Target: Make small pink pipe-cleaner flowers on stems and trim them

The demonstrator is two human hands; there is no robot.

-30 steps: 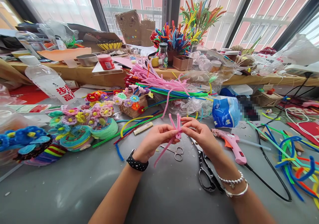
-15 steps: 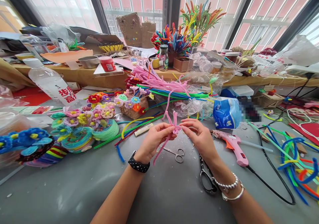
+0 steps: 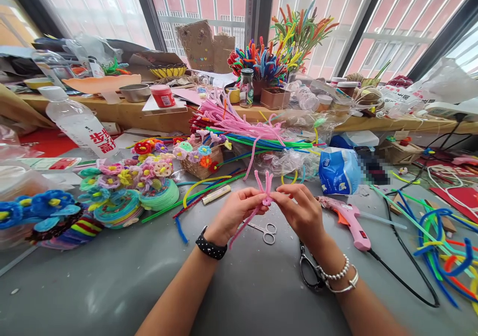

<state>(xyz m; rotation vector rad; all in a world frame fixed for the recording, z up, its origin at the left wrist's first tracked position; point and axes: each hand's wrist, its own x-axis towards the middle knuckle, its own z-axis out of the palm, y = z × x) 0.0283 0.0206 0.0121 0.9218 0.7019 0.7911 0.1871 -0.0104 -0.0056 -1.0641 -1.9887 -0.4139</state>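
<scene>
The twist in the thin pink fuzzy pipe cleaner (image 3: 266,192) could be undone, it is judged, if either pinch is eased. It is pinched at 9 o'clock by the left hand (image 3: 235,214) and at 3 o'clock by the right hand (image 3: 301,212), held above the grey tabletop (image 3: 112,286), small silver scissors (image 3: 266,232) at 6 o'clock

Grey table (image 3: 112,286), small scissors (image 3: 266,231), glue gun (image 3: 349,220)

Both forearms reaching forward, left hand (image 3: 234,211) and right hand (image 3: 300,211) meeting, fingers (image 3: 257,208) pinched together
</scene>
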